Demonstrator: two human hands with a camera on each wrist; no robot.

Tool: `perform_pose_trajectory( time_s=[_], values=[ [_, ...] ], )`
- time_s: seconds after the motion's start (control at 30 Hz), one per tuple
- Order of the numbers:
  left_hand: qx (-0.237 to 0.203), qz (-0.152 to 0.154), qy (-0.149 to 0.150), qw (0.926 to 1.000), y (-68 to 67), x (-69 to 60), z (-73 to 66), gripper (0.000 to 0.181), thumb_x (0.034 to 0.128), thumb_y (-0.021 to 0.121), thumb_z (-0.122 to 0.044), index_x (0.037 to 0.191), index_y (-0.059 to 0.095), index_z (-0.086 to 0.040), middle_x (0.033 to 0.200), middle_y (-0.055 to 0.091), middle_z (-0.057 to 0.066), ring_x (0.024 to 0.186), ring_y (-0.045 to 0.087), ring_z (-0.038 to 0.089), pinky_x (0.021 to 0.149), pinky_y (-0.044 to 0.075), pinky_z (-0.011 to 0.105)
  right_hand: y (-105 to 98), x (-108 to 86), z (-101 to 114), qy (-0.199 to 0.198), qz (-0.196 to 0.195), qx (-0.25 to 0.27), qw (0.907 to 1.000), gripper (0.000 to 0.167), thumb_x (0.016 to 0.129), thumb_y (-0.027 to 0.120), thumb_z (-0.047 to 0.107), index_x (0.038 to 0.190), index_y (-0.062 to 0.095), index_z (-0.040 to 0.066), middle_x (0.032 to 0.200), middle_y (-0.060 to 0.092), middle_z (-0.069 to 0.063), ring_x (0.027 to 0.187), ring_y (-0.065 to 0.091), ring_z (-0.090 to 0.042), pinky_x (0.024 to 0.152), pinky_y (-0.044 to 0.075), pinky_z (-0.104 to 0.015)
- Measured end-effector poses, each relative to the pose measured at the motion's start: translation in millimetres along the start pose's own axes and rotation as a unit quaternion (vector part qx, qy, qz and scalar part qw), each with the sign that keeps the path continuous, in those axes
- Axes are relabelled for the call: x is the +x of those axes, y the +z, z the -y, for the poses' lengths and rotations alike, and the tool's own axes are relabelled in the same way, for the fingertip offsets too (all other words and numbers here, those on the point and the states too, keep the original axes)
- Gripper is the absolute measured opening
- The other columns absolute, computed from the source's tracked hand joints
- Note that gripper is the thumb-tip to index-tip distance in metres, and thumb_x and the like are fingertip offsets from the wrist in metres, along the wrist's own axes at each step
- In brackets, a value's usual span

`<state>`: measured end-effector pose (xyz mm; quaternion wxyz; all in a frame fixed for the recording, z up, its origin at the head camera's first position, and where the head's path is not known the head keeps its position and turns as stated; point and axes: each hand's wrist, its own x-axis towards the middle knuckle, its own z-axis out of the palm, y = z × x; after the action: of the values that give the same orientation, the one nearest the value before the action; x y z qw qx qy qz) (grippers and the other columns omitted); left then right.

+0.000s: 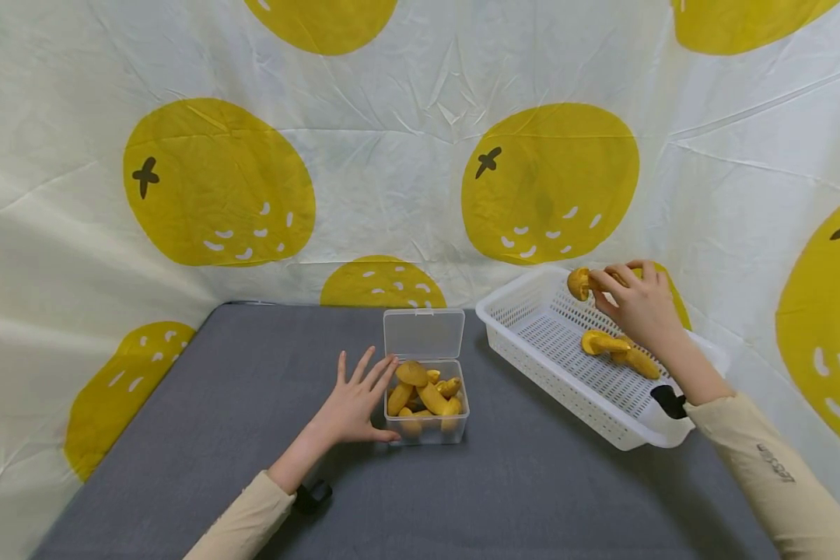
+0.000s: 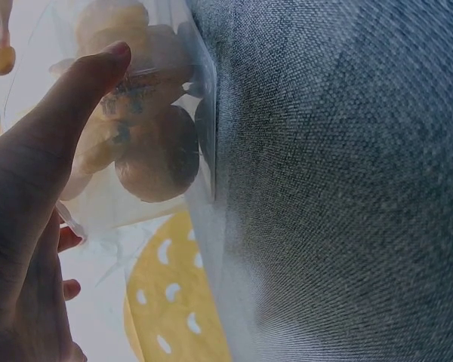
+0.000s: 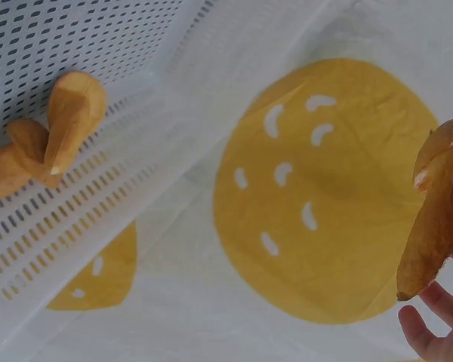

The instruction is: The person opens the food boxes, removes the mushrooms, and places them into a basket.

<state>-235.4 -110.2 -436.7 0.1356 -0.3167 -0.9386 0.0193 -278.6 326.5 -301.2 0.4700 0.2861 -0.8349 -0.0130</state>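
Head view: R grip (image 1: 640, 307), right of frame, pinches a yellow-brown mushroom (image 1: 579, 285), seen against the far rim of a white, rectangular, perforated plastic basket (image 1: 556, 334); R wrist cam has that mushroom at its right edge. Other yellow-brown mushrooms (image 1: 605, 343) lie touching on the basket floor. L grip (image 1: 353, 404), lower centre, is wide w/ fingers spread, thumb & index at the left side of a clear, rectangular plastic box (image 1: 430, 437); can't tell if the thumb presses. Box sits upright, its clear hinged lid (image 1: 423, 334) raised, w/ a yellow-brown mushroom pile (image 1: 430, 397) inside. Dark grey, cloth-covered surface (image 1: 273, 389) below; white cloth w/ yellow fruit prints (image 1: 392, 179) behind.
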Motion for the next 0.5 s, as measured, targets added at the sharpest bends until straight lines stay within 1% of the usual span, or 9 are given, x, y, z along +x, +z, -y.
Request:
perform_pose_trajectory(
  time_s=[0.17, 0.23, 0.4, 0.5],
  values=[
    [0.008, -0.001, 0.0, 1.0, -0.2, 0.1, -0.1, 0.115, 0.0599, 0.051, -0.08, 0.145, 0.01, -0.014, 0.151, 0.016, 0.002, 0.139, 0.004, 0.032, 0.101, 0.002, 0.067, 8, -0.1, -13, 0.014, 0.018, -0.004, 0.9997, 0.029, 0.07, 0.065, 0.007, 0.099, 0.061, 0.006, 0.087, 0.059, -0.016, 0.08, 0.047, -0.042, 0.056, 0.036, -0.052],
    [0.013, -0.003, 0.001, 0.9999, 0.0, 0.0, -0.1, 0.115, 0.0599, 0.051, -0.08, 0.145, 0.01, -0.014, 0.15, 0.016, 0.002, 0.139, 0.005, 0.032, 0.101, 0.005, 0.067, 12, -0.2, -17, 0.016, 0.025, -0.007, 0.9995, 0.028, 0.071, 0.066, 0.007, 0.098, 0.061, 0.007, 0.088, 0.059, -0.016, 0.08, 0.046, -0.042, 0.055, 0.035, -0.051],
    [0.013, -0.007, -0.001, 0.9999, 0.9, 0.2, -0.1, 0.116, 0.0587, 0.051, -0.081, 0.145, 0.011, -0.014, 0.15, 0.017, 0.002, 0.139, 0.007, 0.032, 0.101, 0.005, 0.067, 22, -1.3, -27, 0.023, 0.041, -0.018, 0.9987, 0.026, 0.073, 0.066, 0.008, 0.097, 0.059, 0.008, 0.09, 0.058, -0.015, 0.081, 0.046, -0.042, 0.055, 0.034, -0.049],
    [0.009, -0.005, -0.002, 0.9999, 1.1, 0.7, 0.0, 0.117, 0.0586, 0.052, -0.08, 0.145, 0.011, -0.014, 0.151, 0.016, 0.002, 0.139, 0.006, 0.032, 0.101, 0.003, 0.067, 30, -3.3, -32, 0.033, 0.052, -0.02, 0.9979, 0.025, 0.074, 0.065, 0.008, 0.098, 0.059, 0.008, 0.091, 0.058, -0.015, 0.081, 0.045, -0.042, 0.056, 0.034, -0.049]
  ],
)
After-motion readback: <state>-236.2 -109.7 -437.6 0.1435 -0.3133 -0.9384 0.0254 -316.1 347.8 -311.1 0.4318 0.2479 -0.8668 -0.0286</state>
